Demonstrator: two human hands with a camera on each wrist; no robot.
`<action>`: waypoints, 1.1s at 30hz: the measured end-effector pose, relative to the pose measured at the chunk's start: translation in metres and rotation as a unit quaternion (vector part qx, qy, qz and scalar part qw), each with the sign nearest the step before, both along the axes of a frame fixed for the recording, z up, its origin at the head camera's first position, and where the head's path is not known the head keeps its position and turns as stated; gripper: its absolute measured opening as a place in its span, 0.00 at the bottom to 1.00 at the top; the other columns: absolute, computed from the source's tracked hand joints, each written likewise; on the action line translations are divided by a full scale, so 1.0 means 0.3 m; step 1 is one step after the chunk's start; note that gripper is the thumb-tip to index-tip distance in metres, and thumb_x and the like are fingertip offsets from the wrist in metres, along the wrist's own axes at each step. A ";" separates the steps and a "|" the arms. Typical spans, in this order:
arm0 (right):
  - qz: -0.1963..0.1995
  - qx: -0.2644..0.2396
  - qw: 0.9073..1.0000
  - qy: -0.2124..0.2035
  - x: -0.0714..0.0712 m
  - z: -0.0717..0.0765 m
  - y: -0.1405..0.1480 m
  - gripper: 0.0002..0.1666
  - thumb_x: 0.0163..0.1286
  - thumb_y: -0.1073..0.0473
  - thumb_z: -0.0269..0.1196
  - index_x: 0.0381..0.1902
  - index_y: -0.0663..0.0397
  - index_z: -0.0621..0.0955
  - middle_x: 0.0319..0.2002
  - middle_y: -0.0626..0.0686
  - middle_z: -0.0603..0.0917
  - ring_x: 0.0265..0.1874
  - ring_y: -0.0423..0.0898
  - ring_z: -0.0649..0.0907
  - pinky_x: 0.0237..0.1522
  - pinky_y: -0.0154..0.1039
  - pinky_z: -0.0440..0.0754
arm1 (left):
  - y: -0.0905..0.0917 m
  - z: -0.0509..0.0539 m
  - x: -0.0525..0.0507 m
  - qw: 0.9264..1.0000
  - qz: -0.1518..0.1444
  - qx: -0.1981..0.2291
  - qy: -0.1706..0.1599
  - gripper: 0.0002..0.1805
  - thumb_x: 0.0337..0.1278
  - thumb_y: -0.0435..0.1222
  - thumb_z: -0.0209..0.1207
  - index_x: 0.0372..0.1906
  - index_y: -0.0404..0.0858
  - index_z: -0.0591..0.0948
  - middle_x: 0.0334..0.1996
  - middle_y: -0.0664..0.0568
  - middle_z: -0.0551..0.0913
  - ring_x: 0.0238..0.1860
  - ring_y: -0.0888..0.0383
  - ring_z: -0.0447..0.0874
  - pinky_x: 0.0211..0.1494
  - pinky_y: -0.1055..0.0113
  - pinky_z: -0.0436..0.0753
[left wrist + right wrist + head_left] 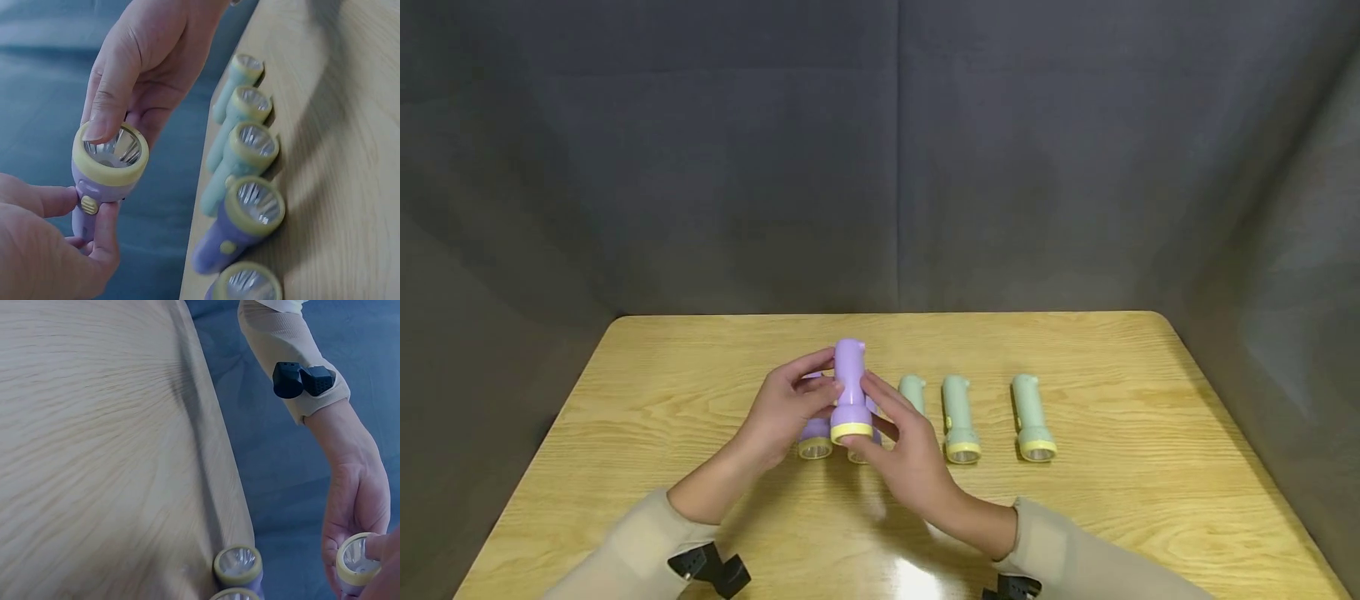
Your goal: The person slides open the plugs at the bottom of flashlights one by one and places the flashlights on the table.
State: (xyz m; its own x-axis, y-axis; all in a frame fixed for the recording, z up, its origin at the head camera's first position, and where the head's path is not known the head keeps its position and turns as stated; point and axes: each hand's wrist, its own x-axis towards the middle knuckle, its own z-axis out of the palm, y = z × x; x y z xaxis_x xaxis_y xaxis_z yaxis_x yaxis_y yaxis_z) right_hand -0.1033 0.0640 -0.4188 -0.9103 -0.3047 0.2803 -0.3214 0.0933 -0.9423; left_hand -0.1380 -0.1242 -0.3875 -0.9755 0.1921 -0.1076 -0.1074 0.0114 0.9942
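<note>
A purple flashlight (850, 383) with a yellow rim is held up above the table by both hands, its lens end toward the person. My left hand (784, 410) pinches its body from the left; in the left wrist view, thumb and finger lie beside the yellow switch (89, 205). From the right, my right hand (913, 454) holds the head, with the thumb (105, 112) over the rim and lens. Two more purple flashlights, one on the left (815, 442) and one on the right (247, 209), lie on the table beneath, partly hidden by the hands in the head view.
Three pale green flashlights lie to the right: one (913, 390) partly covered by the right hand, one in the middle (961, 421) and one farther right (1033, 417). The wooden table (647, 400) ends at a dark curtain (737, 183).
</note>
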 end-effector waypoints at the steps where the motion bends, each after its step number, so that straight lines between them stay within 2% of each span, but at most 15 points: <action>1: -0.003 -0.003 1.000 0.000 0.001 -0.003 0.012 0.43 0.64 0.70 0.71 0.74 0.66 0.66 0.77 0.59 0.63 0.74 0.56 0.66 0.64 0.41 0.76 | 0.012 -0.002 -0.001 1.000 -0.002 0.002 0.004 0.30 0.70 0.26 0.59 0.74 0.29 0.67 0.67 0.36 0.72 0.56 0.52 0.81 0.52 0.62 0.86; 7: -0.010 -0.018 1.000 0.011 0.013 -0.019 0.075 0.42 0.63 0.71 0.71 0.73 0.67 0.67 0.76 0.60 0.64 0.75 0.58 0.64 0.64 0.39 0.76 | 0.076 -0.013 -0.002 1.000 -0.009 0.026 -0.002 0.32 0.69 0.26 0.60 0.74 0.29 0.65 0.67 0.37 0.72 0.59 0.47 0.80 0.56 0.56 0.85; 11: -0.016 -0.028 0.999 0.034 0.024 -0.031 0.105 0.42 0.62 0.73 0.71 0.73 0.68 0.68 0.75 0.61 0.65 0.75 0.59 0.64 0.64 0.39 0.76 | 0.105 -0.017 -0.005 0.999 -0.015 0.039 -0.019 0.32 0.68 0.26 0.60 0.74 0.27 0.64 0.68 0.35 0.72 0.61 0.46 0.79 0.55 0.58 0.85; 17: -0.019 -0.027 0.999 0.041 0.035 -0.045 0.129 0.41 0.62 0.73 0.71 0.72 0.68 0.69 0.75 0.62 0.66 0.75 0.60 0.62 0.63 0.39 0.76 | 0.128 -0.028 -0.014 0.997 -0.021 0.053 -0.058 0.29 0.69 0.28 0.60 0.72 0.27 0.68 0.67 0.35 0.74 0.57 0.48 0.81 0.48 0.65 0.86; 22: -0.024 -0.026 0.999 0.032 0.047 -0.046 0.143 0.41 0.62 0.74 0.71 0.72 0.69 0.69 0.75 0.62 0.65 0.75 0.60 0.62 0.63 0.39 0.76 | 0.142 -0.037 -0.019 0.994 -0.031 0.060 -0.081 0.30 0.69 0.29 0.61 0.72 0.31 0.68 0.64 0.35 0.76 0.53 0.49 0.82 0.52 0.59 0.86; 26: -0.030 -0.026 0.999 0.032 0.053 -0.051 0.153 0.42 0.61 0.75 0.71 0.72 0.69 0.69 0.74 0.62 0.66 0.75 0.60 0.62 0.63 0.39 0.76 | 0.157 -0.046 -0.018 0.994 -0.040 0.062 -0.081 0.30 0.68 0.28 0.61 0.73 0.33 0.68 0.62 0.34 0.78 0.53 0.47 0.84 0.55 0.53 0.85; 33: -0.024 -0.035 0.999 0.029 0.061 -0.073 0.169 0.43 0.59 0.76 0.71 0.72 0.71 0.68 0.75 0.64 0.64 0.73 0.60 0.65 0.64 0.39 0.76 | 0.177 -0.060 -0.009 0.994 -0.032 0.064 -0.085 0.29 0.68 0.27 0.61 0.72 0.32 0.69 0.61 0.33 0.78 0.50 0.49 0.85 0.50 0.57 0.87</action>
